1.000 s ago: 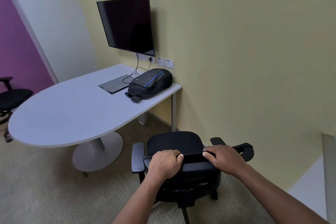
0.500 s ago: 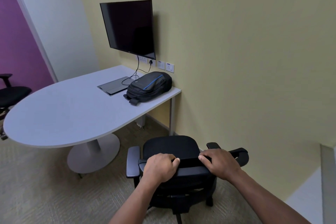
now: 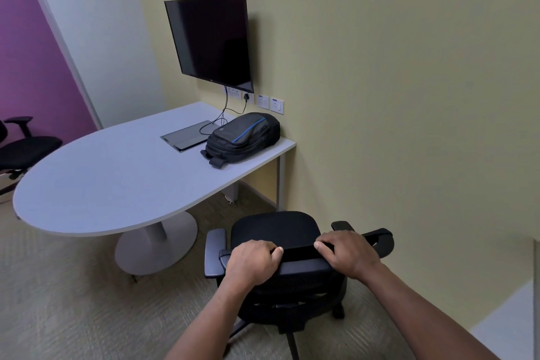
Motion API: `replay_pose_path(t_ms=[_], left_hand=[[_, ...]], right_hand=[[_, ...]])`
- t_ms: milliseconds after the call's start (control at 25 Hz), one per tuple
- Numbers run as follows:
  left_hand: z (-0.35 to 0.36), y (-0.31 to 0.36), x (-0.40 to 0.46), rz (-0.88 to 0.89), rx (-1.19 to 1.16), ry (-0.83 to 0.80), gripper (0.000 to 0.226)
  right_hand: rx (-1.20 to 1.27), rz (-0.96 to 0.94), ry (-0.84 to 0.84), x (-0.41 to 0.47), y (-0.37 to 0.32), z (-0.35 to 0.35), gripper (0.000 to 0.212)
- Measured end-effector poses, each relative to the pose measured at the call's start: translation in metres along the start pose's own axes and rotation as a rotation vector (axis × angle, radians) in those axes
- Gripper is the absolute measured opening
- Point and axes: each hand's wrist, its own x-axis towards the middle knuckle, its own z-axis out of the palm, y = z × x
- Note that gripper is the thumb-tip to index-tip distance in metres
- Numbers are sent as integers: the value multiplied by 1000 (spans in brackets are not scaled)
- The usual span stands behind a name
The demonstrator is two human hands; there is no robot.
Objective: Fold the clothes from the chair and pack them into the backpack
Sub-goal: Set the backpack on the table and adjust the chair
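Hands first: we have our left hand [image 3: 253, 261] and our right hand [image 3: 347, 253] side by side on the top edge of the backrest of a black office chair [image 3: 280, 245], the fingers [image 3: 271, 251] of each curled over that edge and gripping it, with a short stretch of backrest bare between them. The chair's seat faces away from us toward the yellow wall, its armrests out to either side, and we see no clothes on the seat or the backrest. The backpack [image 3: 242, 139], black with a blue stripe, lies on its side on the far right corner of the white tabletop [image 3: 111, 178], well apart from the chair and close to the wall. Just beside it to the left, a flat grey panel [image 3: 187, 136] sits in the tabletop, with black cables running up to the wall sockets below a dark wall-mounted screen [image 3: 211, 41]. A second black chair [image 3: 23, 149] stands at the far left by the purple wall.
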Motion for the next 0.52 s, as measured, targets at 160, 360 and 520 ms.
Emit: replay_pose_path(t_ms=[160,360,520], left_hand=[[0,1,20,3,6,19,51],[1,-6,55,-15,9,44,51],[-1,-15,87,-48,6,53,50]], right_hand=[[5,-29,-5,21,15,-1,44],[16,-55,2,57,31,4,40],[20,-74,-8,94,42,9,41]])
